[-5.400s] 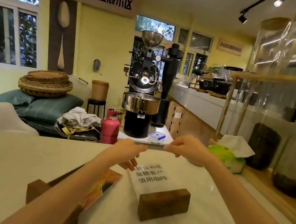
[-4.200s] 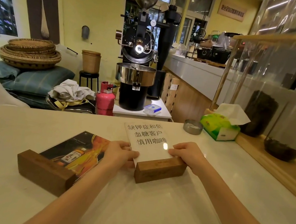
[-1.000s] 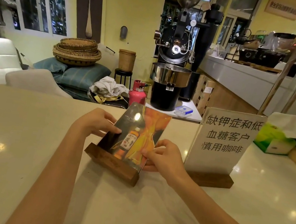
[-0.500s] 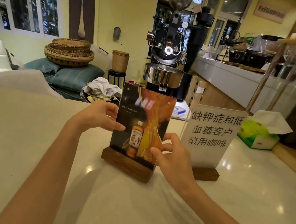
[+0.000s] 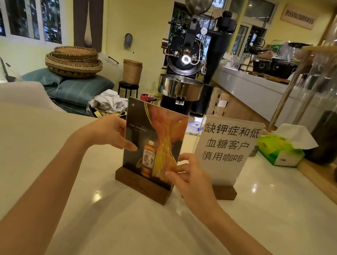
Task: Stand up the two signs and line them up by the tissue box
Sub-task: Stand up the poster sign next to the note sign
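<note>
Both signs upright mid-frame. Left hand [image 5: 109, 132] pinches poster sign [image 5: 153, 138] left edge; right hand [image 5: 193, 179] pinches right edge. Text sign [image 5: 225, 149] just beside, tissue box [image 5: 280, 149] right; bare counter [image 5: 27, 149] lower left.

Two signs [image 5: 153, 142] abreast, tissue box [image 5: 280, 150] rightward

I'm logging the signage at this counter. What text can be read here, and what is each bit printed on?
"缺钾症和低 / 血糖客户 / 慎用咖啡": white sign, upright in its wooden base.
"TIME, SAVOURED": whisky poster sign, between left hand and right hand.
Bottle label, tissue box print, wall plaque: too blurred.
</note>
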Available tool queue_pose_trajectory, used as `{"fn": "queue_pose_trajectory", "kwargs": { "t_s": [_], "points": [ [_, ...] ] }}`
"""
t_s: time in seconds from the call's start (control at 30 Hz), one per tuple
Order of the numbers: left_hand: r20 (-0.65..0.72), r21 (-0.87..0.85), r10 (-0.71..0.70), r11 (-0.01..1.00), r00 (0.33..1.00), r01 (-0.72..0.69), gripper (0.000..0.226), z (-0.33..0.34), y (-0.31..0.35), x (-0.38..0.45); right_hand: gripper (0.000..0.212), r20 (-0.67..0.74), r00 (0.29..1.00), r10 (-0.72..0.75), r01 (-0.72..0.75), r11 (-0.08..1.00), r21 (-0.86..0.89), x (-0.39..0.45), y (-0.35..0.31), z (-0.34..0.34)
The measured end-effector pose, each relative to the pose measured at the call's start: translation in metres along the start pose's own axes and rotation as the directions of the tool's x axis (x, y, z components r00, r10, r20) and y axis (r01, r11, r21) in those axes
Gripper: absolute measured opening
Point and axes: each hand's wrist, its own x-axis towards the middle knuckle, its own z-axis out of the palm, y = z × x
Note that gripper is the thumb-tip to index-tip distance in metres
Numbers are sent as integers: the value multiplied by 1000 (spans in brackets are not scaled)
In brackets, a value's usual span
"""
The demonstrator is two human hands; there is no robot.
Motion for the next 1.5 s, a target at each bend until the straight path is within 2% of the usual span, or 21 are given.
{"fn": "queue_pose_trajectory", "kwargs": {
  "t_s": [0.1, 0.23, 0.3, 0.37, 0.43, 0.5, 0.57, 0.7, 0.77, 0.83, 0.93, 1.07, 1.27, 1.5],
  "points": [
    [37, -7, -37, 999, 999, 37, 26, 11, -4, -3, 21, 54, 998, -9, 7, 999, 38, -8, 5, -22],
    [42, 41, -94, 995, 995, 93, 58, 29, -18, -14, 20, -71, 997, 40, -36, 998, 48, -27, 26, -61],
    [-53, 8, -96, 995, 994, 96, 76, 43, -23, -21, 24, -170, 978, 117, -107, 992, 69, -32, 38, -76],
    [-192, -24, -62, 998, 980, 59, 83, 58, -25, -28, 38, -237, 949, 206, -192, 978, 78, -32, 50, -86],
    [-295, -38, -35, 999, 955, 24, 84, 71, -23, -33, 57, -237, 932, 274, -269, 962, 57, -27, 58, -92],
    [-356, -51, -11, 999, 935, -7, 86, 80, -22, -36, 68, -218, 925, 310, -308, 950, 43, -20, 62, -93],
    [-399, -47, 23, 998, 917, -46, 89, 86, -24, -38, 67, -223, 926, 304, -308, 951, 16, -14, 66, -93],
    [-453, -11, 85, 995, 887, -101, 90, 94, -25, -39, 50, -246, 925, 289, -314, 947, -65, -4, 70, -95],
    [-469, -1, 106, 993, 877, -121, 89, 96, -25, -39, 45, -240, 924, 298, -324, 943, -75, 1, 71, -98],
    [-475, 14, 125, 991, 871, -134, 88, 97, -25, -39, 42, -184, 928, 324, -331, 944, -11, 6, 71, -100],
    [-475, 24, 139, 989, 869, -145, 88, 97, -27, -38, 49, -105, 933, 346, -339, 938, 77, 9, 72, -102],
    [-472, 31, 142, 989, 870, -145, 90, 97, -29, -35, 50, -111, 947, 302, -294, 952, 81, 12, 75, -108],
    [-451, 20, 151, 987, 880, -159, 91, 100, -28, -25, 47, -23, 960, 279, -275, 954, 122, 12, 76, -123],
    [-389, 2, 183, 980, 903, -198, 91, 114, -13, 0, 48, -60, 943, 327, -319, 942, 106, 1, 86, -148]
  ]
}}
